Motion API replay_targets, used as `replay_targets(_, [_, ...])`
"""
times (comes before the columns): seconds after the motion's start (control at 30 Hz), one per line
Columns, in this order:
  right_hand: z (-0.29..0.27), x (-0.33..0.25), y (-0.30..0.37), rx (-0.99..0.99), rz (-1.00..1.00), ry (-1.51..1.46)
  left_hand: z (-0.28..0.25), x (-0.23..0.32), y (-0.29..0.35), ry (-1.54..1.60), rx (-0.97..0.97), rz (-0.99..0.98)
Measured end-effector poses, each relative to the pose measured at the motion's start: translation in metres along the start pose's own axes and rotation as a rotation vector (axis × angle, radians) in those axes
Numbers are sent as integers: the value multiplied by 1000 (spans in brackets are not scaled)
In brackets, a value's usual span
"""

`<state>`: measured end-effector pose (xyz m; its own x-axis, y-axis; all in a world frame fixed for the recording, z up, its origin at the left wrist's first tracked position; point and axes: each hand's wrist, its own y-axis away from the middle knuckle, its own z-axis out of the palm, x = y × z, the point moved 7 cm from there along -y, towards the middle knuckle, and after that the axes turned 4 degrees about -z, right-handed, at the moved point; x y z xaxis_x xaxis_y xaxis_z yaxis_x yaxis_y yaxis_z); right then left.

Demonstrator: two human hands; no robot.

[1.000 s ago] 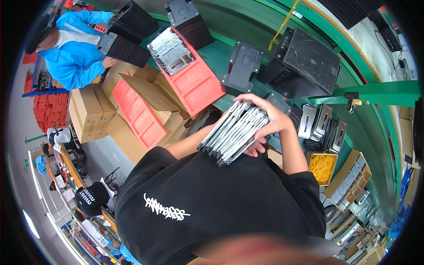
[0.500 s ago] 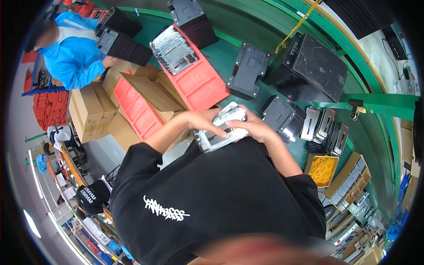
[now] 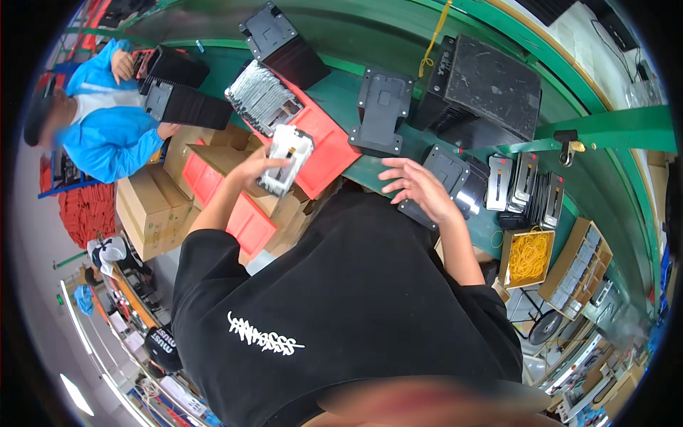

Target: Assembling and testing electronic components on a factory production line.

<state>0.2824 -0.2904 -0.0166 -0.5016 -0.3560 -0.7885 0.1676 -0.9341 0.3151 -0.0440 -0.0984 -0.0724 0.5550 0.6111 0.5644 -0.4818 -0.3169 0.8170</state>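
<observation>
My left hand point(image 3: 250, 169) and right hand point(image 3: 416, 186): both bare, no gloves, no rings or watch visible. Forearms bare back from my fingers up to about the elbows. Past that, black short-sleeved T-shirt, loose fit, sleeves wide. White scribbled graphic mark on the shirt front, well behind my fingers. Plain black fabric otherwise.
</observation>
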Motion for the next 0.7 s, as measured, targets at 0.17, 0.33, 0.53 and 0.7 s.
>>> replay_targets(0.17, [-31, 14, 23, 120, -29, -78, -67, 39, -51, -678, 608, 385])
replay_targets(0.33, [-47, 16, 45, 189, -58, -131, -68, 50, -75, -898, 733, 398])
replay_targets(0.53, [-86, 19, 68, 372, -124, -135, -67, 47, -81, -1036, 732, 473])
replay_targets(0.7, [-103, 17, 74, 447, -142, -162, -68, 46, -85, -1175, 809, 403])
